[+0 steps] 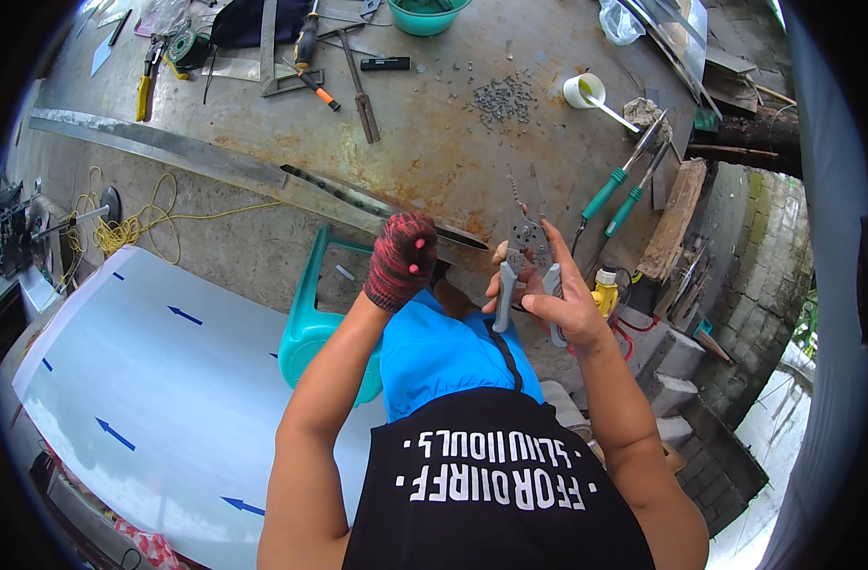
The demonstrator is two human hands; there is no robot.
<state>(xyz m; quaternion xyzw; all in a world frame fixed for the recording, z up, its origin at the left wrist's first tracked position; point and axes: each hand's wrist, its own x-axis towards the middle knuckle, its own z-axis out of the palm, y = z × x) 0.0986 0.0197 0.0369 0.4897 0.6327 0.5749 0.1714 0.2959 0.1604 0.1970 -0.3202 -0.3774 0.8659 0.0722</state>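
My left hand (402, 261), in a red and black knitted glove, is closed in a fist at the table's near edge. Its fingers curl out of sight, and whatever they may hold is hidden. Behind it runs a long dark metal strip (334, 193), which shows on both sides of the fist; I cannot tell if the hand touches it. My bare right hand (572, 309) grips wire stripper pliers (529, 242) by their grey handles, jaws pointing away from me. The handles are spread apart. Both hands are in front of my blue shorts.
Small metal pieces (502, 100) lie scattered on the rusty metal table (415, 123). A white cup (583, 91) and green-handled cutters (610, 195) are at right; a screwdriver (306, 43) is far left. A green stool (324, 351) and yellow cord (130, 228) are at left.
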